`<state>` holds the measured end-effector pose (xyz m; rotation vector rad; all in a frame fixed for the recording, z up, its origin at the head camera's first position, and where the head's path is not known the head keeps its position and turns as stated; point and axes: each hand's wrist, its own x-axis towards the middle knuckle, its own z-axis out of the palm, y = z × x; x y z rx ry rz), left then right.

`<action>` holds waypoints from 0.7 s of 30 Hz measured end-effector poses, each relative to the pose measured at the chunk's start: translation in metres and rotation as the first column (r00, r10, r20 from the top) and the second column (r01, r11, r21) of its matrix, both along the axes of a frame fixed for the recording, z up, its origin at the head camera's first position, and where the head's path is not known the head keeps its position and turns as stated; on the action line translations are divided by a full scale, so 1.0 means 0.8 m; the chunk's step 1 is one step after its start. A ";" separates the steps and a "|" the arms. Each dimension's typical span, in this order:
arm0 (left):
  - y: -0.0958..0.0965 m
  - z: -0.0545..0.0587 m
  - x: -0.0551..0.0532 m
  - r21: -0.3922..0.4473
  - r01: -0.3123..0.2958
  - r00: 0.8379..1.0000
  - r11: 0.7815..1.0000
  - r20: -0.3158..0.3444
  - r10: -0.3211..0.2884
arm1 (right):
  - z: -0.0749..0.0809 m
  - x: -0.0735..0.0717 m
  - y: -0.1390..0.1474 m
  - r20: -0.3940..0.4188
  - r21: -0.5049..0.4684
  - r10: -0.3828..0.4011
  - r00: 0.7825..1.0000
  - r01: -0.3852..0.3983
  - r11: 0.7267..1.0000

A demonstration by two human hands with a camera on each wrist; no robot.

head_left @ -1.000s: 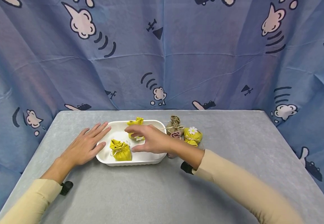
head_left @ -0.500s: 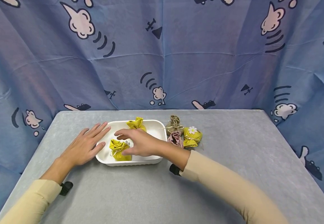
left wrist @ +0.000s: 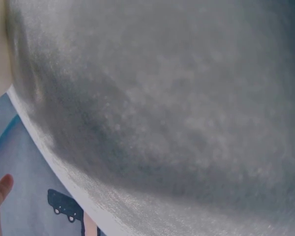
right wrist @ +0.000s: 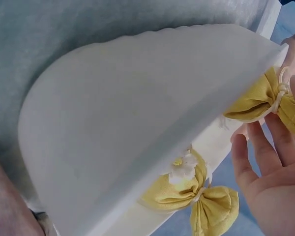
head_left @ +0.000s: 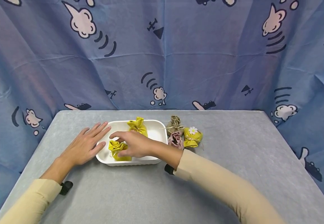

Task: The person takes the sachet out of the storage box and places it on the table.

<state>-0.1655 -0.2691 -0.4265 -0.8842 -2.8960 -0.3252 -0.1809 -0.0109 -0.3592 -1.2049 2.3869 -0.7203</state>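
Filling the background, a blue printed curtain (head_left: 206, 77) hangs behind the grey table (head_left: 234, 186), which carries the white tray (head_left: 159, 133). At the tray's left end lies the left hand (head_left: 84, 147), fingers extended, holding nothing. Over the tray's near-left part, the right hand (head_left: 135, 144) arches its thumb and fingers about the near yellow pouch (head_left: 115, 151); whether they have closed on it, I cannot tell. The far yellow pouch (head_left: 139, 126) sits toward the tray's back. Just beyond the tray's right end stand another yellow pouch (head_left: 193, 140), a brownish pouch (head_left: 174, 124) and a pink pouch (head_left: 175, 140). Smallest is a white flower (head_left: 192, 130) on that outside yellow one. The near pouch looks light, soft and unlikely to break or slip; its plump body should give under the fingers, so the cord-tied neck seems the surest hold.
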 end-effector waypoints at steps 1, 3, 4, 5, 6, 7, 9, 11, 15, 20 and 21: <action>0.000 0.000 0.000 0.001 0.002 1.000 1.000 -0.001 -0.002 | -0.001 0.001 -0.001 0.003 0.006 0.000 1.000 0.000 1.000; 0.000 -0.001 0.000 0.001 0.005 1.000 1.000 -0.005 -0.005 | -0.002 0.002 -0.004 0.003 0.016 0.003 1.000 -0.003 1.000; 0.000 -0.001 0.001 0.002 0.007 1.000 1.000 -0.007 -0.007 | -0.003 0.003 -0.005 0.001 0.019 0.006 1.000 -0.006 1.000; 0.000 -0.001 0.001 0.004 0.007 1.000 1.000 -0.009 -0.007 | -0.004 0.003 -0.006 -0.002 0.021 0.010 1.000 -0.010 1.000; 0.000 -0.002 0.001 0.005 0.009 1.000 1.000 -0.014 -0.009 | -0.004 0.004 -0.007 -0.008 0.022 0.016 1.000 -0.015 1.000; 0.000 -0.002 0.001 0.006 0.010 1.000 1.000 -0.019 -0.009 | -0.005 0.004 -0.008 -0.017 0.024 0.021 1.000 -0.021 0.999; 0.000 -0.003 0.001 0.006 0.011 1.000 1.000 -0.027 -0.011 | -0.006 0.005 -0.008 -0.034 0.026 0.029 0.999 -0.028 0.999; -0.001 -0.004 0.000 0.006 0.012 0.999 1.000 -0.033 -0.012 | -0.006 0.005 -0.008 -0.053 0.027 0.031 0.998 -0.030 0.999; -0.001 -0.005 -0.001 0.005 0.012 0.999 1.000 -0.035 -0.012 | -0.006 0.005 -0.004 -0.076 0.009 0.016 0.997 -0.015 1.000; -0.001 -0.004 0.000 0.008 0.012 0.999 1.000 -0.031 -0.012 | -0.006 0.004 0.001 -0.110 -0.049 0.000 0.994 -0.006 0.999; -0.001 -0.004 0.000 0.007 0.012 1.000 1.000 -0.029 -0.011 | -0.005 0.003 0.002 -0.118 -0.062 -0.002 0.993 -0.006 0.998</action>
